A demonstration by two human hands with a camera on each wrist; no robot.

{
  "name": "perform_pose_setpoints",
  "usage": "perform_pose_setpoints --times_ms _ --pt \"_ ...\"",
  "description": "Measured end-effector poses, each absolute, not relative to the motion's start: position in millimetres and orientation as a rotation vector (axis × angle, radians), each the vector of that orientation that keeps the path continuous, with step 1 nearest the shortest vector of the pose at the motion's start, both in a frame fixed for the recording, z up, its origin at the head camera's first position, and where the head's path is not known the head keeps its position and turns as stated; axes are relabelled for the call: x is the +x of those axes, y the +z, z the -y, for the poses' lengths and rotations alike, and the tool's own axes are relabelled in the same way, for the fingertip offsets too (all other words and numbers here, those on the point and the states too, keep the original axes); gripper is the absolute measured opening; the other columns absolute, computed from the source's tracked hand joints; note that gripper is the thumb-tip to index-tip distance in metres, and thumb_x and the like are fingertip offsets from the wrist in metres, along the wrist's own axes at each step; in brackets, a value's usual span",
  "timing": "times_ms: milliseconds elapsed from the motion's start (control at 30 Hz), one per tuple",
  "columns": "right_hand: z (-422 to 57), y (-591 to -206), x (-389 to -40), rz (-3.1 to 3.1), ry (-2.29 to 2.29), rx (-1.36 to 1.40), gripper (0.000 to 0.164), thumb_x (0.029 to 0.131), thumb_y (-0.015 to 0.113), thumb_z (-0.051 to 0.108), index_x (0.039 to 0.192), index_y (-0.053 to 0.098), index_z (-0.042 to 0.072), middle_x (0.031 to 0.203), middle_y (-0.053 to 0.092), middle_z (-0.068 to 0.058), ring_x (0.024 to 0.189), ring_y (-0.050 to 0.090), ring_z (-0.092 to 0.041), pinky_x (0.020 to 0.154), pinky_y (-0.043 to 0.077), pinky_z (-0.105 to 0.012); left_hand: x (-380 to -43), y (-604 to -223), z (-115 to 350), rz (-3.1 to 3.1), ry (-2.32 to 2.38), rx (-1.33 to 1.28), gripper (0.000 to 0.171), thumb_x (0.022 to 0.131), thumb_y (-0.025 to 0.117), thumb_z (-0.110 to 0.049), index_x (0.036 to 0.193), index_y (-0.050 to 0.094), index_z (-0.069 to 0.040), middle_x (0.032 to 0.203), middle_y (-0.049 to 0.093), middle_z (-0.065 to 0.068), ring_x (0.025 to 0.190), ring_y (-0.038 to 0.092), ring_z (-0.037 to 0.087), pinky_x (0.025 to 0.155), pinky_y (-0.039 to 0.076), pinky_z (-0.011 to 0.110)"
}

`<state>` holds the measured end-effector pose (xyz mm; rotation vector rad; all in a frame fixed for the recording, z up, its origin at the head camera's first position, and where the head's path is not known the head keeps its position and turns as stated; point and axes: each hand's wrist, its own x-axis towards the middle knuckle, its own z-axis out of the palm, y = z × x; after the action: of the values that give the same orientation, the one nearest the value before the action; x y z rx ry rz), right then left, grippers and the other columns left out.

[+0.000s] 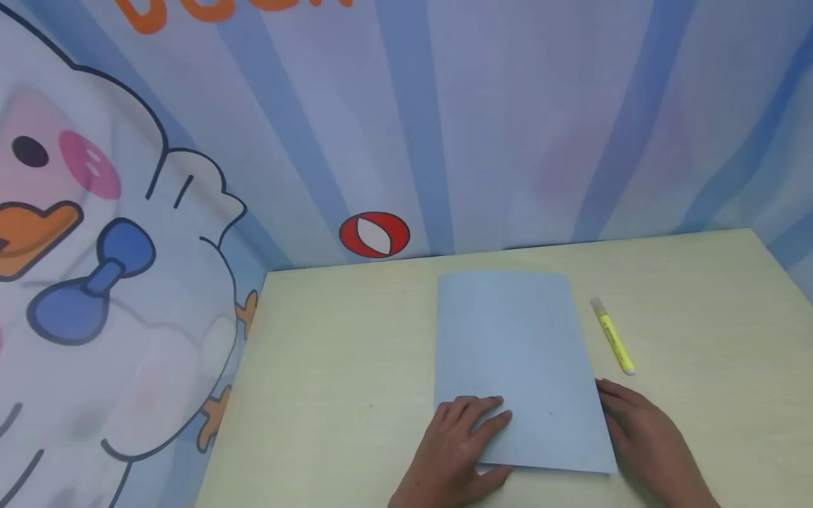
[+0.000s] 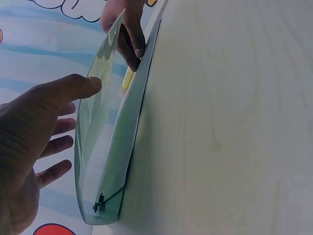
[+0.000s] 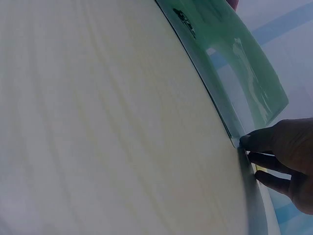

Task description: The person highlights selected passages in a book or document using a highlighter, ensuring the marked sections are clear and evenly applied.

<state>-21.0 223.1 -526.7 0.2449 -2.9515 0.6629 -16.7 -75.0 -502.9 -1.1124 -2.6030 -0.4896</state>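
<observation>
- Left hand (image 1: 462, 448), thumb spread wide, touches the folder (image 1: 508, 339) beneath.
- Right hand (image 1: 651, 437) touches the folder's edge; pinch unclear.
- Between them, it looks light, bendy, slick; best taken by edges.
- Beyond right fingertips, a marker (image 1: 613, 340).

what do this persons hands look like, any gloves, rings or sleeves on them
The ungloved left hand and ungloved right hand both look bare: no rings, bracelets or sleeve cuffs show, and no markings are visible on either.
</observation>
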Motion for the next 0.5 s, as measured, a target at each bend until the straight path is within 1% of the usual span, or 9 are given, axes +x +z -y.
perform_pose_setpoints --times_ms 233,500 --pt "-218.3 -524.7 -21.1 3.019 0.658 0.158 0.034 0.082 0.068 0.012 0.113 0.064 -0.001 0.128 0.054 -0.019 0.117 0.047 -0.038 0.092 0.039 -0.054 -17.1 -498.8 74.1 2.506 -0.546 -1.121 0.061 0.077 0.067 -0.047 0.13 0.056 -0.019 0.135 0.047 -0.003 0.113 0.043 0.012 0.085 0.037 0.032" --pt "-218.6 -524.0 -20.4 3.006 0.658 0.172 0.033 0.079 0.07 0.009 0.111 0.065 -0.001 0.126 0.055 -0.019 0.115 0.048 -0.039 0.09 0.04 -0.055 -15.7 -487.9 77.5 2.492 -0.596 -1.108 0.06 0.079 0.066 -0.046 0.131 0.055 -0.019 0.136 0.046 -0.004 0.114 0.042 0.012 0.086 0.037 0.032"
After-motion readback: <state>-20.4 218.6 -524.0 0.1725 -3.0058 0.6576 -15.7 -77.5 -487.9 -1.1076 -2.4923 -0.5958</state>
